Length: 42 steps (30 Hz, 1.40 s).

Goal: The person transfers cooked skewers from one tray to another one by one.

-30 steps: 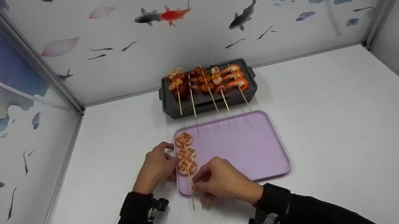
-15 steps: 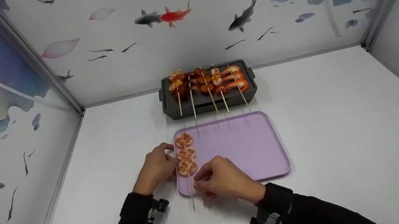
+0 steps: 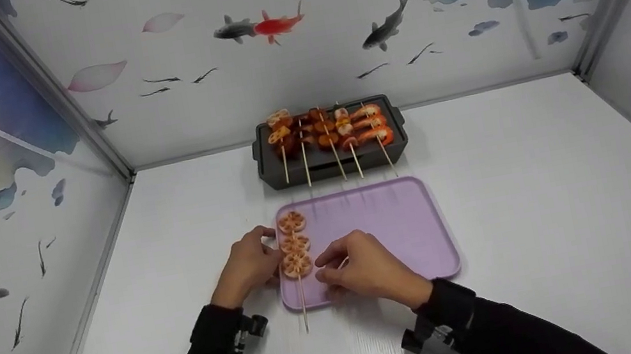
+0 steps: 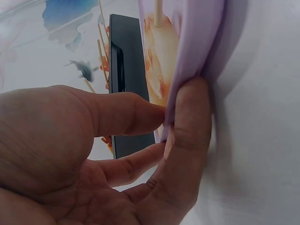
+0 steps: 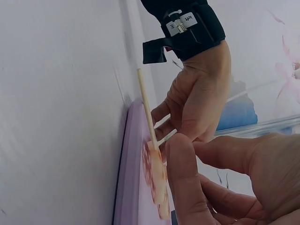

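Observation:
A lotus-root skewer [image 3: 294, 243] lies along the left side of a purple tray [image 3: 383, 230], its bare stick end past the front edge. At the tray's left rim, my left hand [image 3: 247, 261] grips with the thumb on the rim and a finger along the outer side, as the left wrist view shows. My right hand [image 3: 367, 265] hovers just right of the skewer, apart from it, thumb and forefinger bent with a small gap between the tips. In the right wrist view a thin whitish sliver shows by the fingertips; what it is I cannot tell.
Behind the tray stands a dark grill pan [image 3: 321, 172] with several food skewers on it, among them a shrimp skewer [image 3: 372, 125]. Their sticks overhang its front side. White walls with painted fish enclose the white table [image 3: 541, 202] at the back and sides.
My right hand has let go of the skewer's stick and moved right and slightly up, away from it. The left hand and the skewer stay where they were.

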Available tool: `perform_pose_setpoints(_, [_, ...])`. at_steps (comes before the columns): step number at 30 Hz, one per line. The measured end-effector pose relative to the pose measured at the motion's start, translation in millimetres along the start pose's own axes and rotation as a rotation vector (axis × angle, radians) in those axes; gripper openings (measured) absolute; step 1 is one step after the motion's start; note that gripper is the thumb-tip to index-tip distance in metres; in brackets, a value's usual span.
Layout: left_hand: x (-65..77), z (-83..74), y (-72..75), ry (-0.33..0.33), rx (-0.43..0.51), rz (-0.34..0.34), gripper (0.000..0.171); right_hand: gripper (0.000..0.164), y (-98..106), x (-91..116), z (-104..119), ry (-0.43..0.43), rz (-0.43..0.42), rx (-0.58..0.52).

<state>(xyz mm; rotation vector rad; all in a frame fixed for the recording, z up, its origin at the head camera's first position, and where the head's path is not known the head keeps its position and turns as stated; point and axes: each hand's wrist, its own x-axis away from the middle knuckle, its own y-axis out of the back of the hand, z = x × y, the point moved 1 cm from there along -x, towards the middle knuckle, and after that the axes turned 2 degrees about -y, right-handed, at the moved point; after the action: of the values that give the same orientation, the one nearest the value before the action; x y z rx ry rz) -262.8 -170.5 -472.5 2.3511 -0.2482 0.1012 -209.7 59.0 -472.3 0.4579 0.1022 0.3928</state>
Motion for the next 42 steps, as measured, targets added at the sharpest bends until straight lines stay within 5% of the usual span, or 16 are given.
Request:
perform_pose_setpoints(7, [-0.1,1.5,0.9,0.006,0.045,0.003,0.047,0.022,13,-3,4,0.062,-0.033,0.065])
perform_pose_setpoints(21, [0.9,1.9,-2.4,0.01,0.057,0.017,0.045,0.021,39,-4,3,0.052,-0.106,0.079])
perform_pose_setpoints(42, [-0.8,2.4,-3.7,0.016,0.043,0.005,0.045,0.021,101,-11,-7,0.092,-0.318,0.116])
